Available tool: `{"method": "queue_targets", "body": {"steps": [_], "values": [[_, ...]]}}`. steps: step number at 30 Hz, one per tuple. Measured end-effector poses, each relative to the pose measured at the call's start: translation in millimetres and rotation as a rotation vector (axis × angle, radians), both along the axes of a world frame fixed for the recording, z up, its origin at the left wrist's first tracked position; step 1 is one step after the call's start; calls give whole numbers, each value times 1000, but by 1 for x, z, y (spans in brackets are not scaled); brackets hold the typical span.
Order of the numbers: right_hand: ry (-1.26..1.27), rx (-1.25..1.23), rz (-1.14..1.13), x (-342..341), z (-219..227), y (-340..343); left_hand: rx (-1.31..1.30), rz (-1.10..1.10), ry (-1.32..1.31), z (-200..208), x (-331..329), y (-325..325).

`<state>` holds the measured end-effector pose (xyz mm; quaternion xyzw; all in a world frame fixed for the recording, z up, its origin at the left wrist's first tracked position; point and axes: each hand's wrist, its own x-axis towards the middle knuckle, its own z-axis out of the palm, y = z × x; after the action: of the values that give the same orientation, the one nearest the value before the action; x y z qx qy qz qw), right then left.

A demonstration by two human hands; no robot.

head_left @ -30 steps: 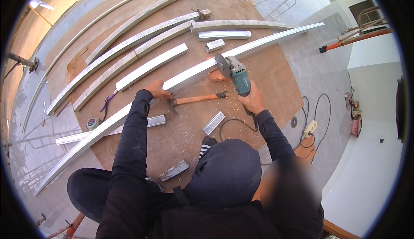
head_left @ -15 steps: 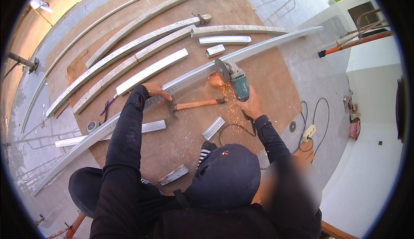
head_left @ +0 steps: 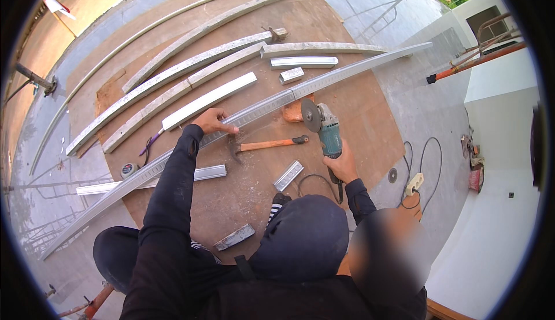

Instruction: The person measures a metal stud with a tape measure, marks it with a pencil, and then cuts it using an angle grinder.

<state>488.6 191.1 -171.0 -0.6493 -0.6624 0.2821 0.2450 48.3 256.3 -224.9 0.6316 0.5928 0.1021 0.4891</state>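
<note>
I record my left hand (head_left: 214, 122) with fingers pinching the slotted metal channel (head_left: 260, 110) – just beyond the claw hammer (head_left: 267, 145); my right hand's (head_left: 343, 166) fingers wrap the angle grinder (head_left: 330, 137), right of that hammer.

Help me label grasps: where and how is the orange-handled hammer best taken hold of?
Probably by the hammer's handle, near its black end, from the person's side: the handle is slim and straight, while the head lies close to the long metal bar and the left hand.
</note>
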Motion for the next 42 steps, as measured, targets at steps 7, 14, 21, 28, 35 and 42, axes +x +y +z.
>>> {"method": "queue_targets", "body": {"steps": [7,14,21,28,35,42], "values": [[47,-43,-65,-3,34,-4,-250,20,-84,-7,-5,-11],[0,8,-65,-8,43,9,-553,145,-298,-6,15,-19],[-1,-2,-37,-13,25,21,-35,-57,-136,-17,12,-17],[7,35,4,-19,21,33,-72,29,-17,8,3,-12],[-12,101,56,-29,6,53,69,116,174,2,21,-30],[-34,109,71,-35,2,57,233,97,296,3,27,-32]]}}
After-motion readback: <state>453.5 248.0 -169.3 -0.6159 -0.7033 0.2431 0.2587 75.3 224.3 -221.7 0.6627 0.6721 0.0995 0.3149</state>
